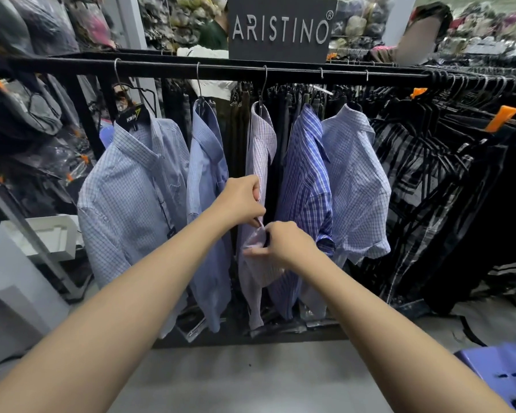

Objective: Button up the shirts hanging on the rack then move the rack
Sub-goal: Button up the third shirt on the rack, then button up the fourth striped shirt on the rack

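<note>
The rack is black all over. On it, the leftmost shirt is pale blue with a fine darker check. The second shirt is light blue, its pattern too fine to make out. The middle shirt is pale lilac with a thin check, and the fourth shirt is strong blue crossed by white plaid lines. The fifth shirt is pale blue-lilac, finely checked. The sign above is charcoal with silver letters. To the right, black garments carry pale stripes, with orange clips among them. The stool is violet-blue, the floor grey.
</note>
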The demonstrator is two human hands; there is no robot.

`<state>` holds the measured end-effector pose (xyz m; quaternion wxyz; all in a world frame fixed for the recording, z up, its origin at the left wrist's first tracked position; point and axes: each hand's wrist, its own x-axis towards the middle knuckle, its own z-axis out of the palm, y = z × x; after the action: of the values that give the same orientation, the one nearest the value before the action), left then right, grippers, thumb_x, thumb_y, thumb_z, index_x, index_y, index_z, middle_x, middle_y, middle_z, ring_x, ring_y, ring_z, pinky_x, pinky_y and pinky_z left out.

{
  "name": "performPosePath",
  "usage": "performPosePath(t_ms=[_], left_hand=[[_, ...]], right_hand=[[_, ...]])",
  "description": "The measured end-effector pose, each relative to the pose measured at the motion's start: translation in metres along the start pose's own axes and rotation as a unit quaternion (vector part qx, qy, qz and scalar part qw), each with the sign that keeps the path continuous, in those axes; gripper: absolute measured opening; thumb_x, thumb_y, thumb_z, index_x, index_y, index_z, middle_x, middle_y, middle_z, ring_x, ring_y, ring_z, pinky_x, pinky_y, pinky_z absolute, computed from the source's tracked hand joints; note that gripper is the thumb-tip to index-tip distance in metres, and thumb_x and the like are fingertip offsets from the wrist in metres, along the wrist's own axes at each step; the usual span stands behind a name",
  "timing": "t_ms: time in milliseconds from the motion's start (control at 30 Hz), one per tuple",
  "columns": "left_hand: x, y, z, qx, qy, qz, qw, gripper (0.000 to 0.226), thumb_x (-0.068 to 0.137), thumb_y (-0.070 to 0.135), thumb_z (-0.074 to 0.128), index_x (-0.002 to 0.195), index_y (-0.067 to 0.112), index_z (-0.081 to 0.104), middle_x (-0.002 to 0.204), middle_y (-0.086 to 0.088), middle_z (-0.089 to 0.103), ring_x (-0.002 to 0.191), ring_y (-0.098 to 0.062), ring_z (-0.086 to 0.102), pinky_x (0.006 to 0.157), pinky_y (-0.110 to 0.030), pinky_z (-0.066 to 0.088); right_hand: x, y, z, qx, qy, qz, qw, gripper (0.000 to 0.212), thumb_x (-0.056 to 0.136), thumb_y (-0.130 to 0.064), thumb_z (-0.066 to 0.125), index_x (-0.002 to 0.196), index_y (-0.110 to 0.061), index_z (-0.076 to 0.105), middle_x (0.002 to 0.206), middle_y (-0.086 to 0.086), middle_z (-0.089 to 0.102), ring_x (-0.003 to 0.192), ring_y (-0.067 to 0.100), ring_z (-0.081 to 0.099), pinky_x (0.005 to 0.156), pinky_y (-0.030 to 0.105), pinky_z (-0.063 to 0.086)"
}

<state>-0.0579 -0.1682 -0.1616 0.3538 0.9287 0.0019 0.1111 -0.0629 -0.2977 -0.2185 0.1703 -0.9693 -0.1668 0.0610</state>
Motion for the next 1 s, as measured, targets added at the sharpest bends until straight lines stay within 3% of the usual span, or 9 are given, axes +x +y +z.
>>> performPosePath(t_ms=[100, 167, 300, 367, 433, 533, 600, 767, 1000], left_hand=[[0.003, -0.002, -0.001, -0.050, -0.005, -0.007, 0.999, 0.027, 0.068, -0.006, 0.060, 0.066, 0.011, 0.039, 0.070, -0.009, 0.049, 0.052, -0.022, 0.064, 0.040, -0.021, 0.051], [0.002, -0.005, 0.001, -0.054, -0.013, -0.007, 0.998, 0.027, 0.070, -0.006, 0.061, 0.066, 0.010, 0.040, 0.072, -0.012, 0.052, 0.053, -0.024, 0.067, 0.039, -0.020, 0.048], [0.005, -0.003, 0.002, -0.021, -0.032, -0.011, 0.999, 0.023, 0.072, -0.002, 0.058, 0.070, 0.011, 0.039, 0.073, -0.012, 0.052, 0.060, -0.033, 0.069, 0.037, -0.022, 0.044], [0.009, 0.002, -0.003, 0.020, -0.075, -0.028, 0.997, 0.024, 0.074, 0.005, 0.060, 0.073, 0.012, 0.038, 0.069, -0.013, 0.056, 0.058, -0.035, 0.069, 0.040, -0.032, 0.050], [0.014, 0.009, -0.009, 0.041, -0.144, -0.052, 0.987, 0.028, 0.078, 0.012, 0.066, 0.076, 0.011, 0.038, 0.066, -0.015, 0.065, 0.047, -0.028, 0.068, 0.037, -0.028, 0.048], [0.025, 0.026, -0.019, 0.121, -0.210, -0.044, 0.969, 0.026, 0.083, 0.026, 0.069, 0.074, 0.012, 0.049, 0.060, -0.006, 0.071, 0.040, -0.016, 0.065, 0.039, -0.021, 0.045], [0.038, 0.038, -0.025, 0.144, -0.189, -0.013, 0.971, 0.025, 0.084, 0.030, 0.068, 0.073, 0.013, 0.053, 0.057, -0.003, 0.070, 0.038, -0.013, 0.062, 0.041, -0.020, 0.046], [0.078, 0.072, -0.037, 0.152, -0.117, 0.064, 0.979, 0.027, 0.089, 0.036, 0.060, 0.075, 0.012, 0.060, 0.065, 0.000, 0.072, 0.040, -0.010, 0.062, 0.043, -0.017, 0.042], [0.142, 0.105, -0.023, 0.175, -0.098, 0.113, 0.973, 0.015, 0.090, 0.023, 0.056, 0.089, 0.016, 0.070, 0.083, -0.002, 0.072, 0.062, -0.016, 0.070, 0.055, -0.022, 0.051]], right_hand=[[-0.004, 0.008, 0.025, -0.003, -0.008, 0.000, 1.000, 0.025, 0.090, -0.031, 0.054, 0.088, -0.008, 0.064, 0.096, 0.019, 0.066, 0.090, 0.038, 0.065, 0.066, 0.034, 0.044], [-0.012, 0.017, 0.039, -0.001, -0.025, 0.010, 1.000, 0.015, 0.088, -0.022, 0.051, 0.079, -0.011, 0.057, 0.091, 0.020, 0.063, 0.086, 0.039, 0.063, 0.065, 0.035, 0.044], [-0.017, 0.027, 0.035, -0.044, -0.114, 0.016, 0.992, 0.023, 0.080, -0.025, 0.067, 0.074, -0.009, 0.052, 0.097, 0.018, 0.065, 0.078, 0.033, 0.056, 0.066, 0.033, 0.044], [-0.009, 0.031, 0.012, -0.043, -0.145, -0.005, 0.988, 0.032, 0.078, -0.040, 0.073, 0.069, -0.011, 0.063, 0.074, 0.008, 0.065, 0.071, 0.025, 0.057, 0.063, 0.028, 0.045], [0.001, 0.032, -0.021, -0.022, -0.159, -0.042, 0.986, 0.041, 0.073, -0.058, 0.074, 0.069, -0.018, 0.071, 0.061, -0.002, 0.064, 0.060, 0.011, 0.056, 0.061, 0.024, 0.046], [0.021, 0.028, -0.082, 0.044, -0.091, -0.088, 0.991, 0.030, 0.080, -0.054, 0.071, 0.086, -0.025, 0.078, 0.073, -0.007, 0.074, 0.048, -0.006, 0.054, 0.054, 0.012, 0.043], [0.033, 0.029, -0.118, 0.058, -0.042, -0.116, 0.991, 0.019, 0.088, -0.039, 0.067, 0.096, -0.024, 0.078, 0.078, -0.008, 0.075, 0.046, -0.011, 0.053, 0.050, 0.007, 0.040], [0.063, 0.055, -0.182, 0.095, 0.029, -0.123, 0.987, 0.011, 0.091, -0.029, 0.065, 0.088, -0.029, 0.075, 0.077, -0.011, 0.076, 0.061, 0.002, 0.069, 0.056, 0.007, 0.045], [0.108, 0.105, -0.220, 0.130, 0.046, -0.139, 0.981, 0.013, 0.092, -0.024, 0.065, 0.092, -0.019, 0.078, 0.080, -0.004, 0.077, 0.064, 0.005, 0.068, 0.066, 0.018, 0.053]])
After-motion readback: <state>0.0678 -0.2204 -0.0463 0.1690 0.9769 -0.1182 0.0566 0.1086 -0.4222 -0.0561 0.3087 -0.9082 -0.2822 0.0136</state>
